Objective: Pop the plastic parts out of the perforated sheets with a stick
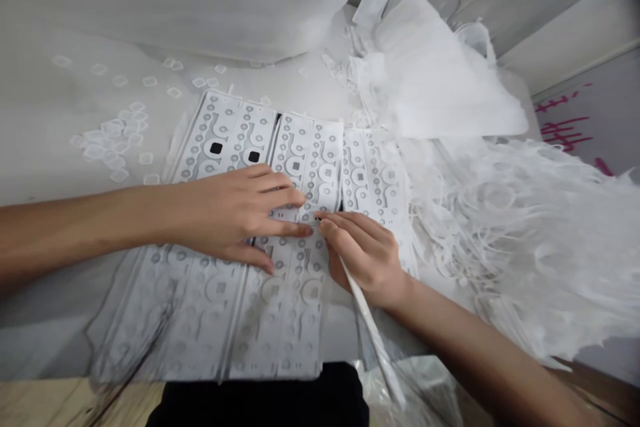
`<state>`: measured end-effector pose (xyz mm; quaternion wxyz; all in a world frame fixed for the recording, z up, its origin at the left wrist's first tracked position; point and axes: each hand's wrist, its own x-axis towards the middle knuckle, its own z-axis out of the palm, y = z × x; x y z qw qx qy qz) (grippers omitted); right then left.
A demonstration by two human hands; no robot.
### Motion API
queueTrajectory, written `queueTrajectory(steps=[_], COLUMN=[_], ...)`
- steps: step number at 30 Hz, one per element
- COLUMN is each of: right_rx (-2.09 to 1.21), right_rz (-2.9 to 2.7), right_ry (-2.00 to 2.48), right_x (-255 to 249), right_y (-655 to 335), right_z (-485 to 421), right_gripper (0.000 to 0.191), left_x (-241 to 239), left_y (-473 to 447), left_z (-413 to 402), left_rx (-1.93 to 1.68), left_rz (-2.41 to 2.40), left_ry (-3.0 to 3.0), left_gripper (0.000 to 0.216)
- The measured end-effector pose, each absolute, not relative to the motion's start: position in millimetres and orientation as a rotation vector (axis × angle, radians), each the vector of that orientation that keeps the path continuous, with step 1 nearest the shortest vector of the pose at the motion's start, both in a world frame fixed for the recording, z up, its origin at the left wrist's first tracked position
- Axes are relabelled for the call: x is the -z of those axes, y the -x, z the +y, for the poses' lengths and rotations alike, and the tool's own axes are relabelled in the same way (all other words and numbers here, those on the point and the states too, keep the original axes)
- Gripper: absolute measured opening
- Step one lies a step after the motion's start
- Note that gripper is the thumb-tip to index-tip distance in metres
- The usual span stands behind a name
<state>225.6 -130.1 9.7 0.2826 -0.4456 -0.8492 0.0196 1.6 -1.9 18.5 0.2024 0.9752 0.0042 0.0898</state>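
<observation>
Sheets (pixel 310 160): laid edge to edge on the table (pixel 40 147), hanging over its near edge. Middle one pressed down under left hand (pixel 235 213), palm flat and fingers spread, grasping nothing, likely to stop slipping. Stick (pixel 373 327) pinched pen-fashion in right hand (pixel 365 253), tip set beside the left fingertips. Bits (pixel 113 140) scattered toward far left corner, scrap pile (pixel 500 227) heaped along right edge, apart from the work.

The left hand (pixel 235 213) covers the middle of the punched sheets (pixel 305 153). The tip of the white tool (pixel 373 333) is nearly lost under the right hand (pixel 365 253). Both forearms leave the picture. The red writing (pixel 565 130) is cut off and unreadable.
</observation>
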Motion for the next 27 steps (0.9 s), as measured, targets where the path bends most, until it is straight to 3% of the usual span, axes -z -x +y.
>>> queueTrajectory(steps=[11, 20, 27], right_rx=[-0.006, -0.503, -0.546], right_rz=[-2.078, -1.813, -1.790], right_ry=[1.373, 1.465, 1.521], right_x=[-9, -22, -23], right_y=[-233, -241, -247], right_z=[-116, -118, -115], right_gripper=[0.021, 0.010, 0.016], left_x=[-18, -20, -21], left_y=[-1, 0, -1], left_z=[-1, 22, 19], left_rx=[-0.235, -0.151, -0.151], left_rz=[0.024, 0.200, 0.158], left_ry=[-2.646, -2.291, -2.314], left_gripper=[0.053, 0.024, 0.020])
